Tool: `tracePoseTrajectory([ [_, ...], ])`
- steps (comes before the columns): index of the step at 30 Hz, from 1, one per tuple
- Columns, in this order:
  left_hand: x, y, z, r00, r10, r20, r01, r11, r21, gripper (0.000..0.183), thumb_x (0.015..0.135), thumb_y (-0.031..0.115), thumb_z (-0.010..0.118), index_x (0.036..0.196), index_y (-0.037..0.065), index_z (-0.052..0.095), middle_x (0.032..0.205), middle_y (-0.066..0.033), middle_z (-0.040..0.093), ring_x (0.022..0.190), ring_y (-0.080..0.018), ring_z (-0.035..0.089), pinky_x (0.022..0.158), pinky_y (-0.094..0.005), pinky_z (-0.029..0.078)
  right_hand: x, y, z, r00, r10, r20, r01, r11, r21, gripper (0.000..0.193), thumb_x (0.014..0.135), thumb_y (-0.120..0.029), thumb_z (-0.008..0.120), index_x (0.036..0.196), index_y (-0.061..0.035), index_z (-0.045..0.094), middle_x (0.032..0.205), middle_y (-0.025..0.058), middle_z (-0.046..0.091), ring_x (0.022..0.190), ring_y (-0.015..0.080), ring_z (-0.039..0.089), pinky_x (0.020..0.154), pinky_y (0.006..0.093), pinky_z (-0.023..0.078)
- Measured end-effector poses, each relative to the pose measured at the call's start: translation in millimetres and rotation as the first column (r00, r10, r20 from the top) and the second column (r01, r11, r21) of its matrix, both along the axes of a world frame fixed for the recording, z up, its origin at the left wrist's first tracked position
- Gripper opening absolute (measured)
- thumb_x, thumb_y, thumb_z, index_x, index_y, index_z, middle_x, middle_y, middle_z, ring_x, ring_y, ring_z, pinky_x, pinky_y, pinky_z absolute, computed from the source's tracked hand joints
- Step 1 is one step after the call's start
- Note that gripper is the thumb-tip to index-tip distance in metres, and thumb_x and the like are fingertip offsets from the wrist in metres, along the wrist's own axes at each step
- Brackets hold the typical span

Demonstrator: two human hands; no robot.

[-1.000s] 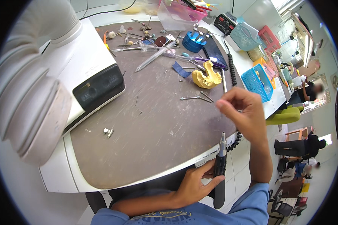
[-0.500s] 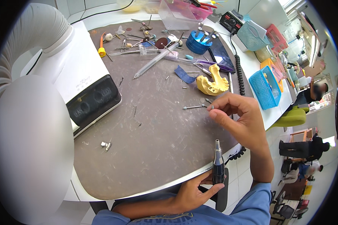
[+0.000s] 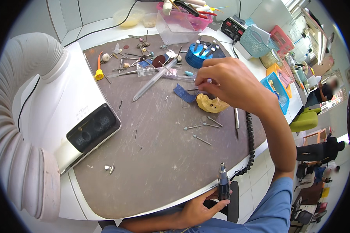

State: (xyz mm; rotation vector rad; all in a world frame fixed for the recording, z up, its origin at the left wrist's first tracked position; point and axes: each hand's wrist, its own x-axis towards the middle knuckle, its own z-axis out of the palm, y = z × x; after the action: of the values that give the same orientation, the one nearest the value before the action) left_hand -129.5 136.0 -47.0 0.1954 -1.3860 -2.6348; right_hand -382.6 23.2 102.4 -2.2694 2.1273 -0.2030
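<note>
My left hand (image 3: 204, 207) is wrapped round a black and silver rotary handpiece (image 3: 223, 184), held upright at the table's front edge, its bare metal nose pointing up. My right hand (image 3: 231, 81) reaches over a yellow dental model (image 3: 210, 104), fingers bent and pinched together. Whatever is between those fingertips, if anything, is hidden. Just beyond the hand is a round blue bur holder (image 3: 198, 58) with several metal shanks standing in it. Several loose grinding burs (image 3: 202, 140) lie on the brown mat in front of the model, and a blue strip (image 3: 184, 94) lies beside it.
A white suction box (image 3: 90, 126) with a ribbed hose (image 3: 25, 136) fills the left side. Tools and a clear tube (image 3: 155, 83) are scattered at the back. A black coiled cord (image 3: 251, 143) runs along the right edge, near blue baskets (image 3: 266, 83). People are in the right background.
My right hand has moved away from the burs to the far side of the model. Another bur now lies on the mat. My left hand still holds the handpiece. The view has shifted.
</note>
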Motion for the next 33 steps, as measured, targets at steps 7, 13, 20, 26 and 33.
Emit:
tracePoseTrajectory([
  [7,1.5,16.5,-21.8,0.99,-0.042,0.135,0.034,0.998,0.062,0.048,0.093,0.019,0.072,0.136,0.002,0.056,0.123,-0.0091,0.068,0.106,-0.017,0.067,0.095,-0.0312,0.051,-0.2,-23.9,2.0,1.0,-0.001,-0.009,0.002,0.984,0.18,0.01,0.081,-0.011,0.066,0.08,-0.0027,0.071,0.073,0.0119,0.069,0.075,0.0312,0.068,0.072,0.0402,0.052],
  [13,1.4,9.1,-13.8,0.982,-0.081,0.17,0.073,0.996,0.051,0.048,0.092,0.019,0.073,0.134,0.002,0.058,0.12,-0.0084,0.069,0.103,-0.0154,0.067,0.09,-0.03,0.052,-3.0,-18.1,4.6,0.987,-0.082,0.137,0.059,0.985,0.163,0.012,0.08,-0.014,0.068,0.08,-0.0019,0.071,0.076,0.0123,0.07,0.072,0.0285,0.068,0.071,0.0369,0.052],
  [20,0.2,0.7,-5.0,0.994,-0.064,0.094,0.061,0.998,0.031,0.053,0.094,0.012,0.069,0.141,-0.002,0.049,0.121,-0.0103,0.068,0.105,-0.0141,0.066,0.096,-0.03,0.05,-2.8,-0.7,8.6,0.956,-0.08,0.282,0.101,0.993,-0.058,0.009,0.081,-0.009,0.067,0.08,0.0003,0.067,0.07,0.0088,0.067,0.069,0.0193,0.068,0.066,0.0309,0.053],
  [26,3.0,-5.4,4.1,0.999,0.038,0.024,-0.037,0.999,-0.025,0.054,0.094,0.005,0.067,0.142,-0.005,0.045,0.119,-0.0141,0.068,0.108,-0.0173,0.066,0.098,-0.0313,0.051,30.5,47.7,10.0,0.605,-0.033,0.795,0.114,0.992,-0.046,0.022,0.088,-0.003,0.067,0.11,-0.0021,0.066,0.084,-0.0007,0.067,0.075,0.0032,0.064,0.068,0.0201,0.053],
  [33,3.3,-7.9,9.4,0.998,0.051,0.029,-0.051,0.999,0.001,0.051,0.094,0.003,0.066,0.14,-0.007,0.045,0.117,-0.0152,0.067,0.11,-0.0208,0.066,0.098,-0.0344,0.053,61.2,102.7,-4.6,0.417,-0.138,0.898,0.129,0.987,0.092,0.027,0.092,-0.008,0.069,0.118,-0.0014,0.064,0.083,0.0041,0.071,0.075,0.0069,0.068,0.069,0.0223,0.055],
])
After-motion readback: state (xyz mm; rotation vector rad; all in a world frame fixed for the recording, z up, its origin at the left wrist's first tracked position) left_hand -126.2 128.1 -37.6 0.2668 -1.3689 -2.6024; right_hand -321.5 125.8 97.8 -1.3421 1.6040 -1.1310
